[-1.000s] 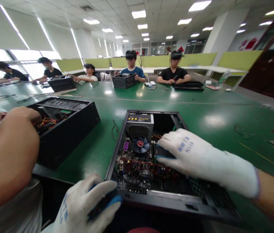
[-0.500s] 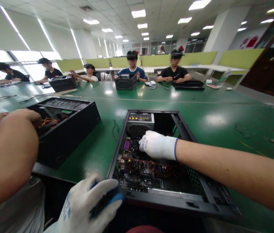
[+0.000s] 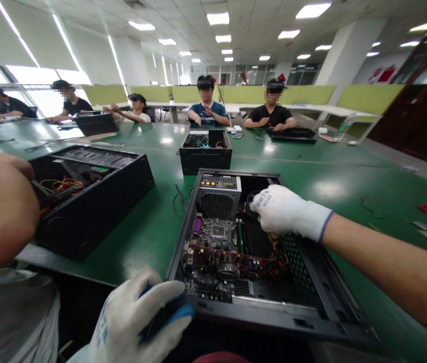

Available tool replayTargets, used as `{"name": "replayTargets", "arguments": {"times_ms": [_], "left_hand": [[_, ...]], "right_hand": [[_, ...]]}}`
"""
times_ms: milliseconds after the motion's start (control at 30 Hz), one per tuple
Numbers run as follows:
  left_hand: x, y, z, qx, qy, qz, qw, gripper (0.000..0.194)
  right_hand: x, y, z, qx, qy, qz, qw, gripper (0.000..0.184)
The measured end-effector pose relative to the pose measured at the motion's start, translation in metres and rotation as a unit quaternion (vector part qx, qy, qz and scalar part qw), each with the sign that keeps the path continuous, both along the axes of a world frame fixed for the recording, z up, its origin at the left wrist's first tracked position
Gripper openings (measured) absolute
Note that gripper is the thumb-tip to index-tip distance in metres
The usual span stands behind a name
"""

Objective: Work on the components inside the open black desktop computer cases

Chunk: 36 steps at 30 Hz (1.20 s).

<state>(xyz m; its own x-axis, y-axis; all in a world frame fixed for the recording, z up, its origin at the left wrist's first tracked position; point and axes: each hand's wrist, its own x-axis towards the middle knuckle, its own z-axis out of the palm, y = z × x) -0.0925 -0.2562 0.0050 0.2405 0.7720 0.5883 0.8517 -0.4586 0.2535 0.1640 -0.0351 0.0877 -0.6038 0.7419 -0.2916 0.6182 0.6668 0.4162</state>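
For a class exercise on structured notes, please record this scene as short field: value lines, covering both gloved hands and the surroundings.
Main object: open computer case, open side up on the green table
Inside: power supply at far left; purple connector and red circuit board nearer
Left hand: at the case's near left corner; grip unclear
Right hand: over the case's far right part, fingers closed on a dark round part, partly hidden
Left neighbour: bare arm at a second case
Across: person in blue behind a third case
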Motion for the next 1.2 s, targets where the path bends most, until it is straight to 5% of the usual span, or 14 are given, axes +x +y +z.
{"name": "replayTargets", "arguments": {"times_ms": [233,400,533,667,833,933,1067,1200], "left_hand": [[0.003,-0.001,0.0,0.013,-0.002,0.026,1.0,0.025],[0.001,-0.002,0.001,0.004,0.005,0.033,0.999,0.026],[-0.005,-0.001,0.008,-0.038,0.006,0.007,0.999,0.027],[0.0,0.011,0.032,-0.051,-0.003,0.009,0.999,0.022],[0.029,0.054,0.071,-0.087,0.043,0.006,0.995,0.028],[0.048,0.091,0.081,-0.149,0.095,-0.034,0.984,0.037],[0.072,0.141,0.074,-0.245,0.215,-0.049,0.944,0.04],[0.093,0.181,0.055,-0.371,0.353,-0.011,0.859,0.041]], "right_hand": [[-0.011,0.043,-0.022,0.013,0.01,-0.011,1.0,0.022],[-0.006,0.047,-0.016,0.029,0.021,-0.011,0.999,0.032],[0.016,0.038,-0.01,0.077,0.125,-0.001,0.989,0.044],[0.038,0.03,-0.016,0.065,0.27,0.012,0.961,0.045],[0.048,0.028,-0.027,0.048,0.36,0.001,0.932,0.045],[0.048,0.026,-0.029,0.053,0.373,0.007,0.926,0.044],[0.049,0.023,-0.028,0.062,0.394,0.009,0.917,0.043],[0.051,0.021,-0.029,0.066,0.404,0.012,0.912,0.042]]}}
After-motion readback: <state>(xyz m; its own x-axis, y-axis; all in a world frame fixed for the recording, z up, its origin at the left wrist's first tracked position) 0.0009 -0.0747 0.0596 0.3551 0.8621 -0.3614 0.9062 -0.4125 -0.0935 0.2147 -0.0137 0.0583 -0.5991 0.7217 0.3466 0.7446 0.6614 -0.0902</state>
